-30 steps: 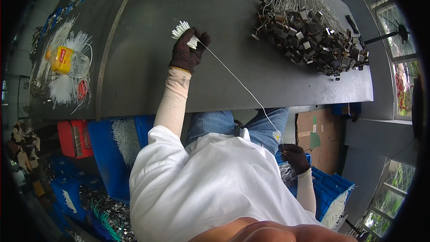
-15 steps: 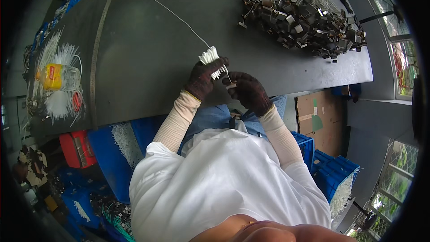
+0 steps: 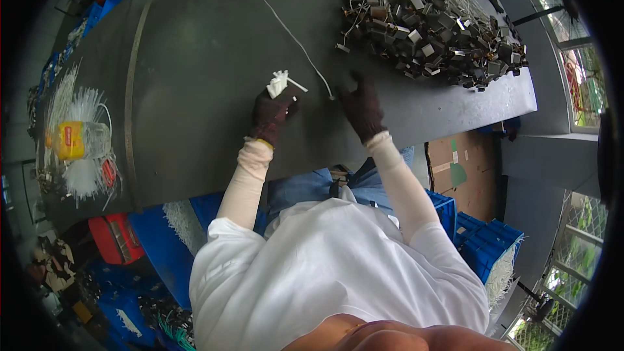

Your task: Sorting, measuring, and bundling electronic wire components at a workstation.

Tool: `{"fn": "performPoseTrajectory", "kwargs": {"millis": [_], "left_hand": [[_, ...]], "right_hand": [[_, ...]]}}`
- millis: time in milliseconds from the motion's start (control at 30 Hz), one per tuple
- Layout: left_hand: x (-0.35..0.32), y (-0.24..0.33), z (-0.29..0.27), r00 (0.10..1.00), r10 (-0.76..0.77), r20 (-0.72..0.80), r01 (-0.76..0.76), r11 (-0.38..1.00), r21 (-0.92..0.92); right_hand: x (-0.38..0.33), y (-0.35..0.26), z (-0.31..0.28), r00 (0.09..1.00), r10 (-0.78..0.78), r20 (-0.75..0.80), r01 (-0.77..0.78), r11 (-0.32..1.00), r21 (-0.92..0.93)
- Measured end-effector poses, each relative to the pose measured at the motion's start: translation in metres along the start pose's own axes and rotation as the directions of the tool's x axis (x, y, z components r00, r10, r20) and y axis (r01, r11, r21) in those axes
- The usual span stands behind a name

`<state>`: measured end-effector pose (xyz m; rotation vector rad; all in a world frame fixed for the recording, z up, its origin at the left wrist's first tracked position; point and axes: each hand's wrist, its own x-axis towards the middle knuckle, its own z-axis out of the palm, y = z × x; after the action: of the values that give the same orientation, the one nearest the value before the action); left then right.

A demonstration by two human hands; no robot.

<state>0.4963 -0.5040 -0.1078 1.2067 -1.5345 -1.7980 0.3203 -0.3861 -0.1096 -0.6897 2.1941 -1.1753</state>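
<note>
My left hand point(image 3: 273, 114), in a dark knit glove, is closed round a bundle of short white tubes point(image 3: 278, 83). One tube juts out sideways toward the right. Across the dark table point(image 3: 195, 84) runs a thin whitish wire point(image 3: 292, 34), from the far side down to an end close by my right hand point(image 3: 362, 107). That gloved hand hovers with thumb and fingers apart and nothing between them. A small gap shows between its thumb and the wire's end.
At the far right lies a heap of dark metal blocks point(image 3: 416, 39) with wires. A yellow-labelled clear bottle point(image 3: 94, 140) rests among white strands on the left. Blue crates point(image 3: 484, 247) and a red container point(image 3: 117, 238) sit below the table.
My right hand has let go of the wire's near end and opened, moving right and away. My left hand has shifted left with the tubes. The wire now lies farther right.
</note>
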Motion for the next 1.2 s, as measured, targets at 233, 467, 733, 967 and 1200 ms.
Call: {"fn": "performPoseTrajectory", "kwargs": {"millis": [233, 467, 733, 967, 1200], "left_hand": [[-0.004, 0.022, 0.019, 0.982, -0.105, 0.157, 0.150, 0.939, -0.310], [0.013, 0.012, 0.077, 0.935, -0.130, 0.329, 0.309, 0.753, -0.581], [0.033, -0.057, 0.152, 0.810, -0.165, 0.563, 0.575, 0.418, -0.704], [0.045, -0.038, 0.136, 0.911, -0.099, 0.400, 0.393, 0.498, -0.773], [0.057, 0.027, 0.065, 0.950, -0.095, 0.299, 0.313, 0.281, -0.907]], "right_hand": [[0.091, 0.001, -0.008, 0.725, -0.688, 0.037, 0.514, 0.505, -0.693], [-0.061, -0.015, -0.058, 0.911, -0.364, -0.195, 0.316, 0.919, -0.237], [-0.207, 0.053, -0.186, 0.928, 0.367, 0.055, -0.366, 0.882, 0.297], [-0.275, 0.101, -0.211, 0.888, 0.456, 0.065, -0.456, 0.849, 0.268], [-0.279, 0.113, -0.206, 0.884, 0.444, 0.148, -0.468, 0.838, 0.282]]}}
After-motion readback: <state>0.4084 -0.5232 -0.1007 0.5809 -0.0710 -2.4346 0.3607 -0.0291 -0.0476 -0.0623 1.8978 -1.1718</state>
